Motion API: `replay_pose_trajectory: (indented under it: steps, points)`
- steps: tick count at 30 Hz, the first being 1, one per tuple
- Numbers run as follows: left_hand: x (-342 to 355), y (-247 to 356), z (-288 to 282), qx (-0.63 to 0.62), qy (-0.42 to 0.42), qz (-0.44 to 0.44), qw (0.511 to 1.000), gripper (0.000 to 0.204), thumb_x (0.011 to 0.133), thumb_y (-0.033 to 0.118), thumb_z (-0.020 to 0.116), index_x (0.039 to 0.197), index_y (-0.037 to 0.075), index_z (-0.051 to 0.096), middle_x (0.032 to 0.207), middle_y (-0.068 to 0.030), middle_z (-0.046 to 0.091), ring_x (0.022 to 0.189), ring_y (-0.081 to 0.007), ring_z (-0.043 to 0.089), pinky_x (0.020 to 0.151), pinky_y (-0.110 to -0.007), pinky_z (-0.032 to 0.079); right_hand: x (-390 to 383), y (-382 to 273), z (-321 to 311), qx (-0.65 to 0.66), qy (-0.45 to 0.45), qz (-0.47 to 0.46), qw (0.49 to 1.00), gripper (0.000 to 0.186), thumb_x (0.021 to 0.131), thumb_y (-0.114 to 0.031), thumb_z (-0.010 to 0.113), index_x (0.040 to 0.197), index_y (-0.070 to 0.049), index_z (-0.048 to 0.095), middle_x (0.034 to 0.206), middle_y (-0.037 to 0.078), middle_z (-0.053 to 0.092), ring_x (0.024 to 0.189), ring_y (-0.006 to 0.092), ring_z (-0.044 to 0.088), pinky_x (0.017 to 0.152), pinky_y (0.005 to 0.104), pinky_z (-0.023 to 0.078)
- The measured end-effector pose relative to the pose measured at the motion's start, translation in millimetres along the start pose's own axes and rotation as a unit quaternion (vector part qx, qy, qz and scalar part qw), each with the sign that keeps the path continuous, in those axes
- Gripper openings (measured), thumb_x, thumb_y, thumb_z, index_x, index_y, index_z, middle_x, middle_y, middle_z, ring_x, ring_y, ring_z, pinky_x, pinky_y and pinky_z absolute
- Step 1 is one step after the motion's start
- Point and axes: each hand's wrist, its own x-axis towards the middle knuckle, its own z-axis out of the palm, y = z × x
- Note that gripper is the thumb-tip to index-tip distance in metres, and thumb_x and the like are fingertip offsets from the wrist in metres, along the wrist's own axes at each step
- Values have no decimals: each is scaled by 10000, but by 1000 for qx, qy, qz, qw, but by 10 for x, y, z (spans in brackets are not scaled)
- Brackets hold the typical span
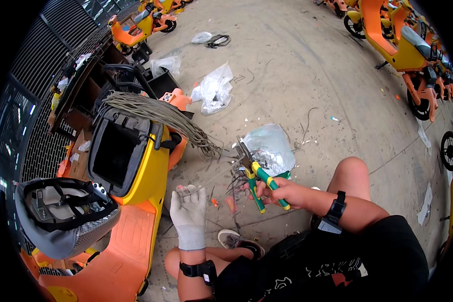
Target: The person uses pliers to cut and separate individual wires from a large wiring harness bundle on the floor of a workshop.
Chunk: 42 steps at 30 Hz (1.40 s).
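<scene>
- The right hand, bare, is wrapped around the handles of a pair of pliers, green and yellow, which stand somewhat apart; the metal head points up and away from the body, over the floor.
- The left hand, in a pale glove, is beside the scooter, palm up with fingers bent inward. Its fingertips are small in this view, so I cannot tell whether they pinch a strand or nothing.
- The pliers are between the left hand and the clear plastic bag, their head in front of the bag's near left side, with thin wire scraps on the ground just below.
- A bundle of long grey cord lies across the far rim of the open box on the yellow and orange scooter, its loose ends hanging toward the floor.
- The step in hand looks like cutting or gripping wire, with the tool ready in the right hand.
- The next move would call for the left hand to steady a strand between the jaws, fingers well clear, before the right hand squeezes.
</scene>
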Motion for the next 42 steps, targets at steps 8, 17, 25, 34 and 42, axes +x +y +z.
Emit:
replay_pose_trajectory:
  steps: [8,17,25,34,42]
  points:
    - [103,-50,-111,58,37,-44,997,211,989,280,531,1021,79,586,1028,-59,599,1051,-245,566,1012,-489,433,-171,-112,13,-74,31,9,997,208,769,-3,588,970,3,641,1367,132,459,1130,216,574,875,348,509]
    - [282,196,-214,347,205,127,906,527,957,295,570,1373,3,434,1404,-139,463,1276,-274,473,1038,-432,397,-188,-157,-110,-268,11,-27,963,215,744,-52,631,952,-29,682,1274,124,525,1190,226,525,946,343,445]
    - [-74,-396,257,716,-169,161,659,314,988,215,518,1175,-27,587,1065,-136,655,988,-216,629,906,-330,474,-149,-81,95,-369,-52,-56,926,279,722,-51,651,992,-64,721,1361,148,471,1304,268,449,1088,389,358]
    - [-195,-465,501,752,-198,22,628,329,970,301,533,1025,-17,599,782,-135,621,692,-208,657,627,-345,507,-175,-92,107,-407,-21,-90,909,278,698,-47,676,968,-87,729,1431,182,404,1304,318,441,1085,381,350]
    - [-149,-570,428,753,-242,139,596,266,963,255,520,1026,12,606,897,-220,645,883,-406,632,758,-455,491,-283,-97,133,-379,17,-66,923,327,694,-9,653,1008,-69,722,1460,148,368,1334,294,411,1090,388,347]
